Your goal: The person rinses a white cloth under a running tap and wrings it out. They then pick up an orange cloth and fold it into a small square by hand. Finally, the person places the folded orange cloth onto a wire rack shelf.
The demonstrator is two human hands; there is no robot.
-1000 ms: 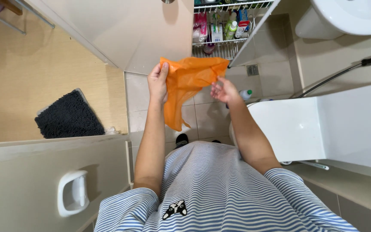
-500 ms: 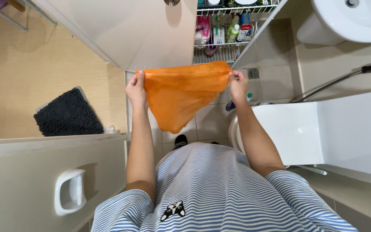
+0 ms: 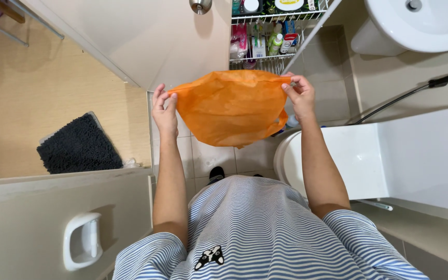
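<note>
A thin, crinkled orange plastic bag [image 3: 232, 106] hangs stretched between the left hand [image 3: 164, 110] and right hand [image 3: 299, 93], each pinching a top corner, with a white wire rack [image 3: 270, 36] just beyond the right hand.

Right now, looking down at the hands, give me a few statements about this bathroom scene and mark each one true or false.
1. Both hands hold the thin orange plastic bag stretched between them. True: left hand and right hand pinch its top edge.
2. The dark shaggy bath mat lies under the white sink. False: it lies on the tan floor at the left, far from the sink.
3. A white wire shelf rack holds bottles beyond the bag. True.
4. The white toilet lid is open. False: it is closed.
</note>
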